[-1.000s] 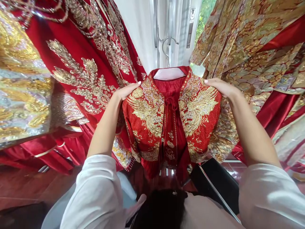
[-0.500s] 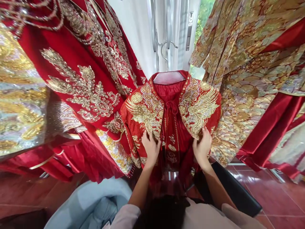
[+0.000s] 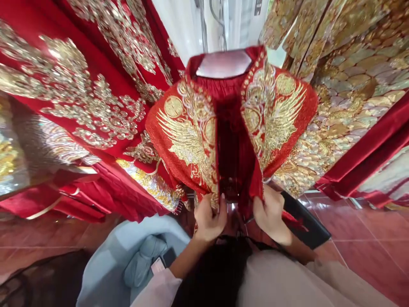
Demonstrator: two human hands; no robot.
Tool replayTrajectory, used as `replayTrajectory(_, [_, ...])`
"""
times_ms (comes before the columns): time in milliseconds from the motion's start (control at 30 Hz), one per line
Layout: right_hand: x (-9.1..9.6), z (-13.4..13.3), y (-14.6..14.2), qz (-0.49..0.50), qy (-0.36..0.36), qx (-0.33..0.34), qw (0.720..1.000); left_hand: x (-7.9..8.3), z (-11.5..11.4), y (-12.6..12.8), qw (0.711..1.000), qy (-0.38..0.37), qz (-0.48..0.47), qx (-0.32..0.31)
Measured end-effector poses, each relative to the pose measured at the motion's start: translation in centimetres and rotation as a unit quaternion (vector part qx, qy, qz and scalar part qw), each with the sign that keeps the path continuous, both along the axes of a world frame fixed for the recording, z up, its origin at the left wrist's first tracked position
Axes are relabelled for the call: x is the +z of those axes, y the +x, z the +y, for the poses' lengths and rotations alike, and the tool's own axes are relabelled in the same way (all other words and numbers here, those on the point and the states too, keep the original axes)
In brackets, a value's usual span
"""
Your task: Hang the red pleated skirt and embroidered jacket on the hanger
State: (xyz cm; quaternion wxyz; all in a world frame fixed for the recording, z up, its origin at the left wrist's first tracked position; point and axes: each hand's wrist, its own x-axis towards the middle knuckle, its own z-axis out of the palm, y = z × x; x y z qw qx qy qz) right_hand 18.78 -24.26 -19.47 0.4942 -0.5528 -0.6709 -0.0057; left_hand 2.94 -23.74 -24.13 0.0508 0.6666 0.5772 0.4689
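A red jacket with gold phoenix-like embroidery hangs on a hanger, its front parted over a dark red lining. My left hand is closed on the jacket's left-side front edge, low down, with the thumb on the inner side. On the opposite front edge, my right hand grips the cloth, which folds around its fingers. Both edges are pulled toward me and held apart. A pale panel shows inside the collar. The jacket's lower part is dark and partly hidden behind my hands.
A red gown with silver-gold beading hangs close on the left, a gold scale-patterned garment on the right. A light blue chair holding grey cloth stands below left. A black flat object lies below right.
My hands have moved from the embroidered chest panels down to the front edges. The jacket front is now pulled closer and wider apart, its inner tie no longer plainly seen.
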Motion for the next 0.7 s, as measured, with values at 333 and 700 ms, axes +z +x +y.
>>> replayTrajectory(333, [-8.7, 10.2, -0.3, 0.006, -0.148, -0.127, 0.981, -5.7, 11.3, 2.3, 0.994, -0.094, 0.050, -0.026])
replayTrajectory(700, [-16.8, 3.1, -1.4, 0.038, -0.163, -0.081, 0.983, -15.9, 0.8, 1.0, 0.964, -0.229, -0.132, -0.043])
